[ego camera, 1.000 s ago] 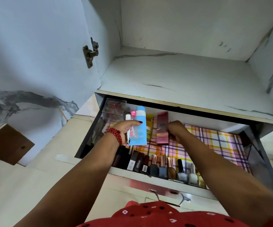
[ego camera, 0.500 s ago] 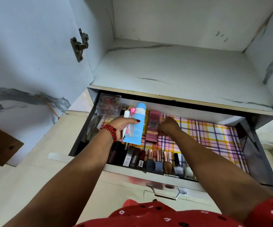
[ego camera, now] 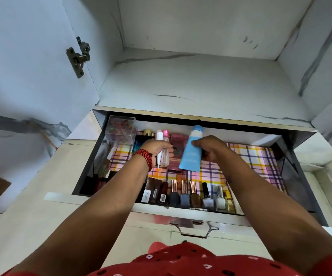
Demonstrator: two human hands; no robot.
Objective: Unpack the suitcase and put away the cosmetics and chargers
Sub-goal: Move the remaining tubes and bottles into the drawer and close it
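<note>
An open drawer [ego camera: 191, 214] lined with plaid paper holds cosmetics. My right hand [ego camera: 210, 147] grips a blue tube with a white and blue cap [ego camera: 191, 154], held upright over the drawer's middle. My left hand [ego camera: 155, 147], with a red thread band at the wrist, holds a clear pink-capped bottle [ego camera: 164, 154] and a thin white tube [ego camera: 158, 156]. A pink BB cream box [ego camera: 178, 154] lies in the drawer between the two hands. A row of nail polish bottles and lipsticks [ego camera: 185, 194] lines the drawer's front edge.
A clear plastic box [ego camera: 121, 130] with red items sits in the drawer's back left corner. The plaid liner [ego camera: 250, 162] is bare on the right side. Above is a marble-look cupboard shelf [ego camera: 191, 84], with an open door and hinge [ego camera: 78, 56] at left.
The blue tube has passed from my left hand to my right hand and moved right of the pink box. The pink box, which my right hand held, now lies in the drawer.
</note>
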